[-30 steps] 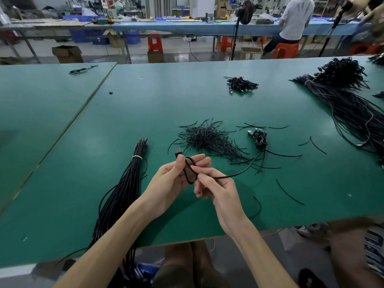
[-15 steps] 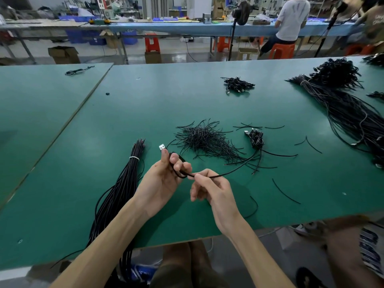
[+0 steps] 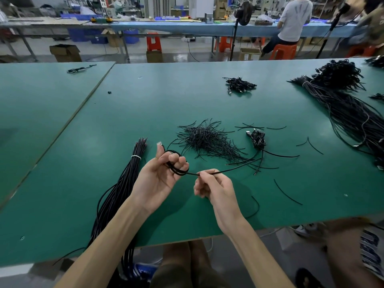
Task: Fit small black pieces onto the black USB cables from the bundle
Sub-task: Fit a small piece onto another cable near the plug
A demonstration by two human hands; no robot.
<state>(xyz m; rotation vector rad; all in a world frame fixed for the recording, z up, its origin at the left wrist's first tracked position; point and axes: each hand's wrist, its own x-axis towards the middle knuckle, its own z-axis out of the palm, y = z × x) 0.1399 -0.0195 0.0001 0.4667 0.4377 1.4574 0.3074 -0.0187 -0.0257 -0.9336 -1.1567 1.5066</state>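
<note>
**Both hands on one black USB cable, just in front of the pile of short pieces**

The left hand is gripping a few loops of a black USB cable, fingers curled round them and thumb raised beside the silver plug. The right hand is pinching the same cable between thumb and forefinger, with its other fingers tucked in. The hands are staying apart, with a short stretch of cable running between them. Both are hovering over the green worktop, on the near side of the pile of short black pieces. Left of that pile, a tied bundle of cables is lying lengthwise and hanging over the near edge. Just right of the pile a small coiled cluster is sitting, and far right a large heap of cables is spreading out. Beyond the pile, across the aisle, a person in a white shirt is sitting on an orange stool. An open cardboard box is standing on the floor, and I cannot tell its contents.
</note>
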